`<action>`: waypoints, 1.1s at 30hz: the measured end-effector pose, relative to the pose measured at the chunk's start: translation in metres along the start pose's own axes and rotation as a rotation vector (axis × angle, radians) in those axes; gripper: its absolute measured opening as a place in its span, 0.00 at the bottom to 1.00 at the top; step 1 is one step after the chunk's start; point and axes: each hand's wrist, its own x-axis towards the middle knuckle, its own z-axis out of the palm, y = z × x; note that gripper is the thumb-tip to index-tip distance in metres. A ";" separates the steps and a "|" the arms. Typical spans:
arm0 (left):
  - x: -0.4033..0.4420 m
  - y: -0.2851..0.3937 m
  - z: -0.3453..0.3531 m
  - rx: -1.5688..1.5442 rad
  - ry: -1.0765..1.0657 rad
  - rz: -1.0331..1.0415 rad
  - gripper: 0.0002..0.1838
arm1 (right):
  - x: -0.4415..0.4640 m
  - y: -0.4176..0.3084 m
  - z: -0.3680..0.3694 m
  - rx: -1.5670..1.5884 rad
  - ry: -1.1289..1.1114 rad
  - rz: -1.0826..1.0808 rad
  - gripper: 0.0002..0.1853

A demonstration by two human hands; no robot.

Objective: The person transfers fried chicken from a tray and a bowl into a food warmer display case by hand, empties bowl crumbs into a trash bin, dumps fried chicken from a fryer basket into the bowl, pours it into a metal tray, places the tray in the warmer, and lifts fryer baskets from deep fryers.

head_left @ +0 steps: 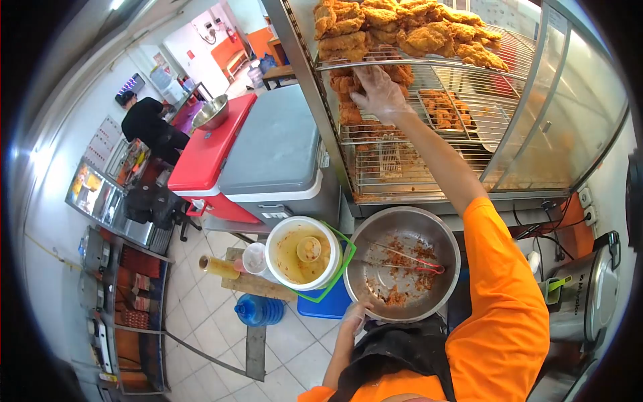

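My right hand (380, 94), in a clear plastic glove, reaches into the display cabinet (327, 134). Its fingers are apart and lie against a stack of fried chicken (345, 87) on the middle rack; some fingertips are hard to make out. More fried chicken (429, 33) is piled on the rack above. Down at the front, my left hand (356, 315), also gloved, grips the near left rim of a large steel bowl (452, 268). Inside the bowl lie brown crumbs (396, 295) and tongs with red tips (429, 266).
Left of the bowl stands a white bucket (273, 258) with yellowish liquid and a cup. Grey (271, 141) and red (201, 157) coolers sit behind it. A tray of small fried pieces (445, 110) rests inside the cabinet. A person in black (151, 124) stands at a far counter.
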 end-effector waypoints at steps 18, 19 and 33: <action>-0.012 0.011 0.005 0.053 0.091 -0.113 0.12 | -0.117 0.018 -0.046 0.214 0.359 -0.250 0.26; -0.011 0.019 0.007 0.090 0.101 -0.132 0.12 | -0.160 0.024 -0.050 0.112 0.360 -0.259 0.22; -0.014 -0.012 0.015 -0.088 -0.060 -0.180 0.23 | -0.476 0.167 -0.055 1.119 0.138 1.279 0.19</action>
